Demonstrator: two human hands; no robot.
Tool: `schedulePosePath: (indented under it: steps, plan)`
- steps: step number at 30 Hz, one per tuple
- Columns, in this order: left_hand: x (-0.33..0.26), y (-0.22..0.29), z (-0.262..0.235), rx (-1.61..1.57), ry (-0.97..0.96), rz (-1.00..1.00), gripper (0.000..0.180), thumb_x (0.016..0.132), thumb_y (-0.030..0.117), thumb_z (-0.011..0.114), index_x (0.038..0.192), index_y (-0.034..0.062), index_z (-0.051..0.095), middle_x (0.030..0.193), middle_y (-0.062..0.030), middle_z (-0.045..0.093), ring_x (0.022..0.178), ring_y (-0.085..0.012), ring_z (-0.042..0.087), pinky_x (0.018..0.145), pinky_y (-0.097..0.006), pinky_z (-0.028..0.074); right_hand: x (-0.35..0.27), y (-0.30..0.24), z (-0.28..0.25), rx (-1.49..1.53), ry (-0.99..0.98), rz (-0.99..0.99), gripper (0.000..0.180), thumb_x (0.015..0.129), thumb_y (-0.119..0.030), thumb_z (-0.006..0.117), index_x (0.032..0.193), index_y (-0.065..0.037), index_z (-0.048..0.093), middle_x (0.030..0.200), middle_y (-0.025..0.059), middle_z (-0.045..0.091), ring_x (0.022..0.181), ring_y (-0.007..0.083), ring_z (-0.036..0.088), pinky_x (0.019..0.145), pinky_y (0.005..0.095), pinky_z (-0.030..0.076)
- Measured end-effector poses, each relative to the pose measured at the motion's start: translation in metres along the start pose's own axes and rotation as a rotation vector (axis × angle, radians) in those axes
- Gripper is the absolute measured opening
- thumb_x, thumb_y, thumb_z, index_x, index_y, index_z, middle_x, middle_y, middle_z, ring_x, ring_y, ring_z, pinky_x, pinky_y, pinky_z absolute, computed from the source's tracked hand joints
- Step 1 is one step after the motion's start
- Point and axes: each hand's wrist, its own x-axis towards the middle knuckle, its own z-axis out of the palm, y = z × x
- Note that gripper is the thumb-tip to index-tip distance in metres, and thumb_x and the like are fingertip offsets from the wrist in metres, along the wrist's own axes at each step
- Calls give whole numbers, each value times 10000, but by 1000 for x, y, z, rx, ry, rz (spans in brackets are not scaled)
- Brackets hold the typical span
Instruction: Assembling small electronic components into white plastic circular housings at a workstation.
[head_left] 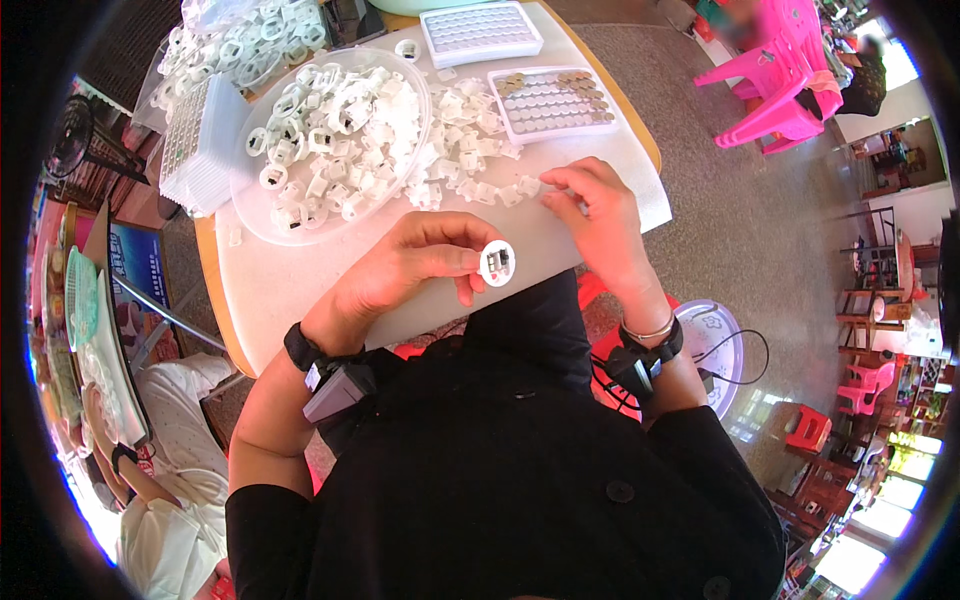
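Observation:
My left hand is closed on a small round white plastic part, pinched between thumb and fingers just above the table's near edge. Black and metallic-looking pieces show inside the part's ring. My right hand is over the table to the right, thumb and forefinger slightly apart. Its fingertips are beside a small white plastic piece, at the end of a loose pile of similar white pieces. Whether they touch that piece is hard to make out.
A wide clear tray heaped with white ring parts takes up the table's left side. Stacked clear trays stand left of it. Two white compartment trays lie at the far right. Another person sits at my left.

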Motion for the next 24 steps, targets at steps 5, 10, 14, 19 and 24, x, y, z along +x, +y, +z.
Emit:
schedulePosePath:
  steps: [5,10,14,19,24]
  plan:
    - [-1,2,3,-7,16,1,255,860,136,588,1053,-27,623,886,-44,631,734,-98,589,669,-232,494,5,-1,7,-298,31,-268,112,771,-81,666,879,-50,665,814,87,593,754,299,567,733,392,461]
    - [0,1,2,-22,0,7,257,862,140,589,1052,-30,623,880,-46,631,744,-98,587,671,-233,496,1,-6,2,-39,15,-5,81,829,-76,636,864,-4,651,790,112,615,682,221,601,616,307,462]
    - [-1,0,2,-24,7,14,265,861,146,594,1054,-33,622,870,-46,631,754,-99,588,671,-235,498,-2,-3,-3,-156,8,83,121,844,-140,607,821,-24,632,800,143,622,707,331,611,637,404,471]
    - [0,0,0,-22,-5,13,263,863,140,589,1057,-35,621,871,-48,630,753,-103,588,672,-240,500,-3,4,-5,-216,38,80,131,848,-159,600,822,-36,636,808,138,623,722,322,616,644,394,473]
    - [0,0,0,-34,-16,21,260,867,131,582,1062,-37,620,876,-52,630,749,-106,587,672,-243,503,-2,7,-11,-200,77,67,85,832,-64,625,880,3,643,783,106,623,659,199,597,625,295,468]
